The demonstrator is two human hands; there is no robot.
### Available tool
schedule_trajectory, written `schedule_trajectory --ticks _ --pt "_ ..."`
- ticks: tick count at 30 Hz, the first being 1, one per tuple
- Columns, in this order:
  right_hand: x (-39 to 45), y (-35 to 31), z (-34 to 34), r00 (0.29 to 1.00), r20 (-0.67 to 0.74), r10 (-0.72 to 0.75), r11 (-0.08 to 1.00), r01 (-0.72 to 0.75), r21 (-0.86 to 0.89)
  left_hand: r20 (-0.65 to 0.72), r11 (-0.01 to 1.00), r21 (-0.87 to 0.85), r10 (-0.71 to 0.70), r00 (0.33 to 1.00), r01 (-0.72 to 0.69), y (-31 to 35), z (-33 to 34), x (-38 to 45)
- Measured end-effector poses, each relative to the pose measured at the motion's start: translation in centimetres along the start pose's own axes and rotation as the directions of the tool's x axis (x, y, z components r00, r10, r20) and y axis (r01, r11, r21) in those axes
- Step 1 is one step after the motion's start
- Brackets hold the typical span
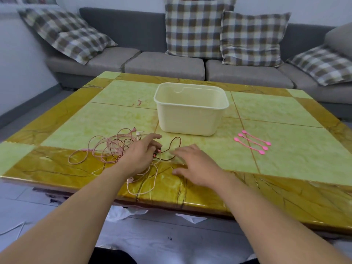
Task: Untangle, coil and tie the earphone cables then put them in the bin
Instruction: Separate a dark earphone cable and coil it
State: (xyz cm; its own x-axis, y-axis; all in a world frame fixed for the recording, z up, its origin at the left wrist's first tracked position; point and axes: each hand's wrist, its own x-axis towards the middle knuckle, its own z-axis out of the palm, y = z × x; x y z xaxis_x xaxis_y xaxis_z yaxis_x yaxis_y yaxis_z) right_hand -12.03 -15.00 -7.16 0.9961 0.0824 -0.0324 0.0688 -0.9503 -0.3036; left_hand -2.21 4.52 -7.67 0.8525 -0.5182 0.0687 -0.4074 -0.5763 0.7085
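Pink and dark cables: earphone cables (114,149) lie tangled on the near left of the table (209,195), one pale loop reaching the front edge.
Left hand: left hand (141,153) is down on the tangle, fingers stretched forward and relaxed, gripping nothing I can make out.
Right hand: right hand (194,162) is flat and spread just beside the tangle, fingertips blurred.
Ties: three pink ties (252,142) lie side by side, well right.
Bin: cream bin (190,119) stands mid-table, beyond the hands.
Backdrop: grey sofa (163,63), checked cushions (198,25).
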Motion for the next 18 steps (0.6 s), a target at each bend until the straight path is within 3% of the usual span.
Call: schedule_trajectory --ticks 5,9,14,18 --pt "-0.9 0.5 0.9 0.991 -0.115 0.067 0.983 -0.086 -0.163 0.027 0.980 -0.197 0.036 0.999 -0.030 0.9 1.3 -0.7" --pt "-2.8 3.6 -0.8 0.982 -0.094 0.164 0.947 -0.183 -0.264 0.045 0.999 -0.024 0.031 0.999 -0.030 1.3 1.6 -0.9" --pt "-5.6 4.4 -2.3 0.987 -0.017 0.161 0.980 -0.162 -0.113 0.148 0.993 0.107 0.030 0.988 -0.047 2.0 2.3 -0.8" --pt "-5.4 3.6 -2.2 0.986 0.003 0.164 0.979 -0.163 -0.120 0.141 0.994 0.069 0.077 0.987 -0.088 2.9 3.3 -0.5"
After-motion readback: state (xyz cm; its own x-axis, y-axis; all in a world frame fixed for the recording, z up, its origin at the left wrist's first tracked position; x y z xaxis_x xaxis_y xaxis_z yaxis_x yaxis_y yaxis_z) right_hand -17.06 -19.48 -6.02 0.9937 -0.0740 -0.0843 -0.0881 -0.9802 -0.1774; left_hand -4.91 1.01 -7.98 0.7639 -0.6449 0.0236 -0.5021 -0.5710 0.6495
